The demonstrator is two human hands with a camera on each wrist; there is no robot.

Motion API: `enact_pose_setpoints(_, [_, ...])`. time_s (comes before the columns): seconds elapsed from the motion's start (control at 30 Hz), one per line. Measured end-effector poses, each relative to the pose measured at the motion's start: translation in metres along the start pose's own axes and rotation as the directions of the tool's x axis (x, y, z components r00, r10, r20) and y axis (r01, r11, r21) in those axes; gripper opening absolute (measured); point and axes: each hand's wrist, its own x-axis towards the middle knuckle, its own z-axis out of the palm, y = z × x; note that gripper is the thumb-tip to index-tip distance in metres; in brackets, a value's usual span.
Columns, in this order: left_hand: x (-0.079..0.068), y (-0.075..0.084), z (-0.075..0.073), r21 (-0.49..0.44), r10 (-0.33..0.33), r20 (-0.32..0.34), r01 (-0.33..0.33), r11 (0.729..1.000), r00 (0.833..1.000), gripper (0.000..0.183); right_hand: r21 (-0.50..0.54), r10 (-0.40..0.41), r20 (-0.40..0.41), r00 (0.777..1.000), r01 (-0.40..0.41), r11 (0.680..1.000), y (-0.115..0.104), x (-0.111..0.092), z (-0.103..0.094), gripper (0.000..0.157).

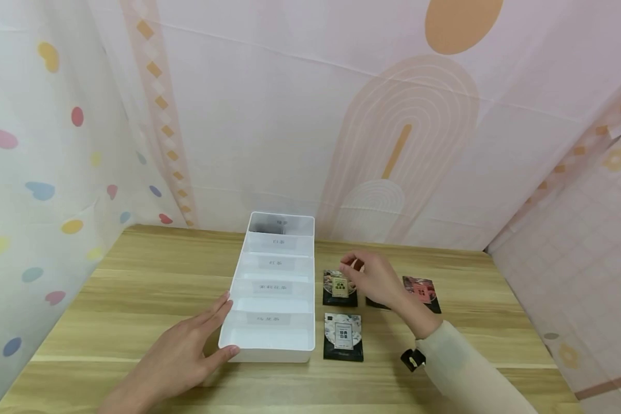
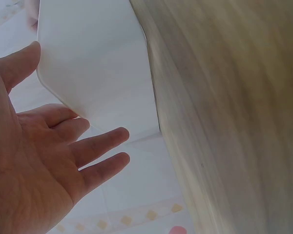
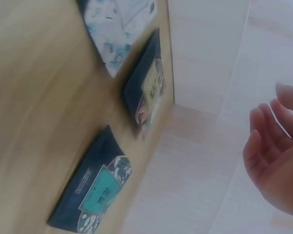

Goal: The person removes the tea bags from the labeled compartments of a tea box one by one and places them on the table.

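A white divided box (image 1: 267, 355) stands lengthwise on the table, its several compartments bearing printed labels. A dark packet (image 1: 268, 229) shows in the farthest compartment. My left hand (image 1: 178, 352) rests against the box's near left corner, thumb at the front and fingertips along the side; in the left wrist view the fingers (image 2: 100, 146) are nearly straight. Above the tabletop hovers my right hand (image 1: 375, 279), fingers loosely bent with nothing visible in them. It is near a yellow-labelled tea packet (image 1: 340, 288) and partly covers a green-labelled one (image 3: 101, 190).
Nearer on the wooden table (image 1: 150, 276) lies a white-labelled tea packet (image 1: 344, 337), right of the box. A red-labelled packet (image 1: 422, 294) lies farther right. Behind the table hangs a patterned curtain (image 1: 269, 126), with more fabric at both sides.
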Motion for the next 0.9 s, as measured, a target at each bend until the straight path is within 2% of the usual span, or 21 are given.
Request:
enact_pose_setpoints(0.3, [0.0, -0.001, 0.001, -0.006, -0.008, 0.01, 0.008, 1.0, 1.0, 0.08, -0.022, -0.104, -0.044, 0.994, 0.103, 0.994, -0.006, 0.023, 0.013, 0.016])
enact_pose_setpoints(0.43, [0.0, -0.002, 0.0, -0.004, -0.009, 0.01, 0.01, 1.0, 1.0, 0.08, -0.001, -0.114, -0.047, 0.992, 0.114, 0.993, -0.011, 0.037, 0.022, 0.018])
enact_pose_setpoints(0.7, [-0.001, -0.002, -0.002, -0.004, -0.01, 0.004, 0.01, 1.0, 1.0, 0.08, 0.055, -0.12, 0.012, 0.993, 0.119, 0.991, -0.022, 0.067, 0.044, 0.035])
enact_pose_setpoints(0.9, [0.001, -0.001, -0.001, -0.005, 0.005, 0.004, -0.005, 1.0, 1.0, 0.079, 0.085, -0.125, -0.009, 0.992, 0.125, 0.988, -0.02, 0.08, 0.058, 0.037])
